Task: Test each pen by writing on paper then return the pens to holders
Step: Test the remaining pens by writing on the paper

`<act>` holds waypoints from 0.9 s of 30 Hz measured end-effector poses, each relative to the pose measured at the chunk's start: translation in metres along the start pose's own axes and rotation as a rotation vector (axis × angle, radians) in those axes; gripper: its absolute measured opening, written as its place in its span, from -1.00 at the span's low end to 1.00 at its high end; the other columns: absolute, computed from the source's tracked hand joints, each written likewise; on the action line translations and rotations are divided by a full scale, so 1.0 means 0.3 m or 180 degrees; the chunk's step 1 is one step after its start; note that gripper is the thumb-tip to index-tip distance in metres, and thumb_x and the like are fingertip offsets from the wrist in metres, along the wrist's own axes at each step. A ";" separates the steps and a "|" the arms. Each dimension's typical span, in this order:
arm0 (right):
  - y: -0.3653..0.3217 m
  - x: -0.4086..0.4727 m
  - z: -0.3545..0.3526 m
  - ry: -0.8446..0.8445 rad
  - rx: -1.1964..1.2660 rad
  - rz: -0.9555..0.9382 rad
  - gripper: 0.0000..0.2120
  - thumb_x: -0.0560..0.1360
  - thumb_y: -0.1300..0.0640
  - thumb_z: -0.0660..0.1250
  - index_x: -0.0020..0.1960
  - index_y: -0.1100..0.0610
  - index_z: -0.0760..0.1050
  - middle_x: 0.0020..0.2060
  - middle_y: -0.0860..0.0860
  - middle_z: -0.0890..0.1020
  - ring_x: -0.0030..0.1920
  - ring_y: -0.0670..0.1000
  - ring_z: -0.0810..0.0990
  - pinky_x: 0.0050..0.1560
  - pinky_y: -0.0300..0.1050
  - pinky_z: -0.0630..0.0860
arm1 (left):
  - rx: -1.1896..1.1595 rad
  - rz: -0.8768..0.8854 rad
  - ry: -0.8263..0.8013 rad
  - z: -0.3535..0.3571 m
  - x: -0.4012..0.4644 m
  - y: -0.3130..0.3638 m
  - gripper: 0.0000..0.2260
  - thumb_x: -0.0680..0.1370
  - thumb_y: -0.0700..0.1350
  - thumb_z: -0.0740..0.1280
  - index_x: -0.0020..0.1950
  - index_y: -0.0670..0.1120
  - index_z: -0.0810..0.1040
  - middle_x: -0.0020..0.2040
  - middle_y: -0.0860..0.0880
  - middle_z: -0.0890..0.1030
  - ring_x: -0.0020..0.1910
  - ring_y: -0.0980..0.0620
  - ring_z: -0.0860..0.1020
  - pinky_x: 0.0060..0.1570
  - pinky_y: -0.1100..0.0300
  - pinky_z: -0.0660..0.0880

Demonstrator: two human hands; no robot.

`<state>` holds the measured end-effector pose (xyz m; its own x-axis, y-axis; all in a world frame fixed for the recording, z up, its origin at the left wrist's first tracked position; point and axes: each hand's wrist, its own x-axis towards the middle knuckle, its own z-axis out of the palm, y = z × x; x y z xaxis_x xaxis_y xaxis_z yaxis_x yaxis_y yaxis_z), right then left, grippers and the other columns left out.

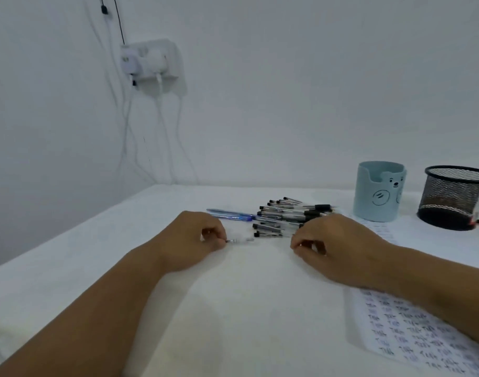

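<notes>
Left hand [195, 238]: fingers curled, pinching the tip end of a clear pen [239, 240] lying on the table [69, 268]
Right hand [328, 240]: fingers curled (whether it holds anything, cannot tell); just in front of the pen pile [284, 216]
Holders: blue cup [379, 197] and mesh cup [450, 197] at far right; paper [412, 336] under the right forearm

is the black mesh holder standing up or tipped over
Upright. The black mesh holder stands on its base on the table, open rim facing up, beside the blue bear holder.

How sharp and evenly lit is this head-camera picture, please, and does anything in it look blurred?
Head view: soft, flat, slightly dim light, with only faint shadows under the hands, left and right; overall soft focus; the written paper at the lower right is smeared and illegible; wide-angle bending shows towards the edges.
</notes>
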<state>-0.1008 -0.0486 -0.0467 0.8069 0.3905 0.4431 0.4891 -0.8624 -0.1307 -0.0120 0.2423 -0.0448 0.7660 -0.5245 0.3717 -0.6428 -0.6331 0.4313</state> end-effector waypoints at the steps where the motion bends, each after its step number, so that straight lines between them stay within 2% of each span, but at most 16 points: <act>1: -0.003 0.004 -0.010 0.0135 0.0213 0.0094 -0.91 0.55 0.03 0.37 -0.04 -0.07 0.66 -0.24 -0.20 0.65 -0.23 -0.21 0.56 -0.18 -0.25 0.50 | 0.0005 0.0109 0.0087 0.002 0.008 0.019 -0.84 0.52 -0.19 0.47 -0.18 0.07 0.66 -0.19 0.17 0.65 -0.12 0.15 0.60 -0.11 0.41 0.43; 2: -0.008 0.008 -0.026 0.0262 0.0536 0.0168 -0.94 0.53 0.00 0.42 -0.03 -0.07 0.67 -0.28 -0.17 0.65 -0.26 -0.14 0.59 -0.21 -0.22 0.53 | -0.0051 0.0202 0.0162 0.003 0.016 0.046 -0.85 0.54 -0.20 0.44 -0.15 0.05 0.66 -0.18 0.14 0.66 -0.15 0.14 0.60 -0.13 0.41 0.44; 4: -0.025 0.015 -0.076 0.0397 0.1192 0.0292 -0.82 0.47 -0.09 0.47 0.03 -0.06 0.66 -0.31 -0.12 0.66 -0.31 -0.06 0.62 -0.22 -0.18 0.58 | -0.0328 0.0353 0.0165 0.006 0.037 0.117 -0.86 0.58 -0.20 0.40 -0.11 0.04 0.64 -0.14 0.10 0.64 -0.26 0.12 0.62 -0.21 0.38 0.46; 6: -0.025 0.022 -0.131 0.0373 0.1475 0.0496 -0.78 0.44 -0.10 0.46 0.04 -0.05 0.65 -0.31 -0.09 0.69 -0.32 0.00 0.65 -0.24 -0.17 0.60 | -0.0435 0.0630 0.0086 0.013 0.068 0.199 -0.87 0.58 -0.17 0.40 -0.09 0.06 0.64 -0.14 0.09 0.62 -0.32 0.12 0.57 -0.27 0.40 0.42; 8: -0.001 0.025 -0.184 0.0367 0.1469 0.0673 -0.93 0.50 0.00 0.46 -0.06 -0.02 0.66 -0.35 -0.04 0.68 -0.35 0.02 0.65 -0.32 -0.20 0.56 | -0.0394 0.0935 0.0100 0.024 0.108 0.274 -0.91 0.57 -0.16 0.43 -0.07 0.03 0.66 -0.17 0.11 0.61 -0.32 0.16 0.53 -0.28 0.44 0.38; 10: 0.035 0.008 -0.235 0.0413 0.1457 0.0850 -0.92 0.52 0.08 0.45 -0.14 0.04 0.66 -0.38 0.02 0.67 -0.39 -0.01 0.63 -0.36 -0.20 0.52 | -0.0528 0.1041 0.0138 0.043 0.153 0.333 -0.94 0.57 -0.13 0.43 -0.07 0.02 0.67 -0.20 0.13 0.62 -0.37 0.16 0.50 -0.32 0.44 0.37; 13: 0.087 -0.063 -0.303 0.0539 0.1723 0.1117 -0.94 0.51 0.15 0.46 -0.12 0.13 0.66 -0.40 0.06 0.66 -0.39 0.02 0.61 -0.33 -0.12 0.56 | -0.0741 0.0986 0.0067 0.094 0.214 0.397 -0.95 0.56 -0.11 0.45 -0.08 0.03 0.68 -0.23 0.14 0.64 -0.39 0.06 0.50 -0.38 0.40 0.39; 16: 0.132 -0.155 -0.338 0.0591 0.1714 0.1251 -0.93 0.49 0.15 0.48 -0.06 0.14 0.66 -0.41 0.05 0.65 -0.39 0.05 0.61 -0.32 -0.12 0.56 | -0.0802 0.1053 -0.0062 0.158 0.266 0.470 -0.92 0.54 -0.16 0.45 -0.07 0.01 0.70 -0.25 0.04 0.67 -0.33 0.10 0.55 -0.30 0.38 0.43; 20: 0.185 -0.265 -0.364 0.0777 0.1822 0.1482 -0.94 0.50 0.19 0.47 -0.12 0.19 0.65 -0.37 0.11 0.64 -0.39 0.06 0.60 -0.36 -0.12 0.53 | -0.0898 0.1164 -0.0234 0.245 0.324 0.553 -0.89 0.59 -0.14 0.40 -0.01 0.02 0.71 -0.27 0.00 0.67 -0.36 0.10 0.53 -0.28 0.22 0.47; 22: 0.203 -0.303 -0.372 0.0930 0.1975 0.1542 -0.84 0.45 0.10 0.50 -0.12 0.20 0.64 -0.36 0.14 0.64 -0.40 0.07 0.59 -0.39 -0.12 0.51 | -0.0920 0.1318 -0.0353 0.284 0.348 0.576 -0.83 0.61 -0.15 0.37 0.09 0.06 0.70 -0.28 0.05 0.66 -0.38 0.16 0.52 -0.31 0.28 0.46; 24: 0.223 -0.330 -0.365 0.1088 0.2044 0.1640 -0.71 0.39 -0.06 0.47 -0.21 0.19 0.60 -0.37 0.17 0.64 -0.42 0.10 0.58 -0.42 -0.11 0.48 | -0.0988 0.1472 -0.0468 0.319 0.360 0.593 -0.79 0.62 -0.16 0.36 0.19 0.04 0.69 -0.27 0.08 0.64 -0.35 0.13 0.53 -0.32 0.26 0.46; 27: 0.247 -0.359 -0.321 0.1202 0.2245 0.1749 -0.64 0.42 -0.12 0.42 -0.28 0.19 0.56 -0.41 0.18 0.61 -0.43 0.14 0.56 -0.44 -0.11 0.45 | -0.0835 0.1906 -0.0347 0.367 0.350 0.605 -0.81 0.62 -0.13 0.36 0.19 -0.04 0.69 -0.19 0.09 0.64 -0.25 0.12 0.55 -0.28 0.36 0.43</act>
<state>-0.1832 -0.1856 -0.0187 0.8829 -0.2445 0.4009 0.2611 -0.4541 -0.8519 -0.0471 0.0097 -0.0181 0.2633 -0.8061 0.5299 -0.9282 -0.0619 0.3670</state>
